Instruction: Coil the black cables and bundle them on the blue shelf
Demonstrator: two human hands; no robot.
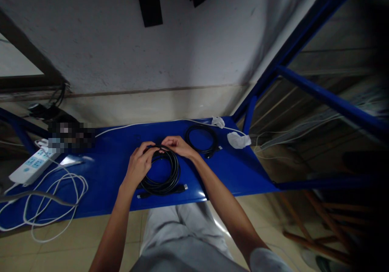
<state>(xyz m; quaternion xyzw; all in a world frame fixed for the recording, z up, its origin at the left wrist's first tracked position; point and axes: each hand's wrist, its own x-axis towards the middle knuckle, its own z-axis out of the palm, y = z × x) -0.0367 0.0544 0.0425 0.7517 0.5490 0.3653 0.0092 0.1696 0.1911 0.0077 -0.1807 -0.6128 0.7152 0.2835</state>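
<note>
A pale wall (106,41) rises beyond the black cable coil (175,170). The blue table (240,175) lies under the coil and reaches out to both sides of it. On the coil's near side, past the table edge, are the person's grey-clad legs (185,223). Well to the right of the coil and lower down, a wooden chair (313,239) stands in shadow.

A white power strip (35,164) sits well to the left of the coil, and nearer the person on that same side a loose white cable (86,183) spreads in wide loops, partly over the table edge.

The left hand (141,160) is at the coil's far left rim, with its thumb and bent fingers pinching the strands there. The right hand (176,145) is at the coil's far rim with its fingers curled; I cannot tell whether its fingertips grip a strand.

To the right of the coil and a little beyond it lies a smaller black coil (215,138). Farther right of the large coil is a crumpled white piece (238,140). Smallest, a silver-tipped plug (182,188) juts from the coil's near right.
</note>
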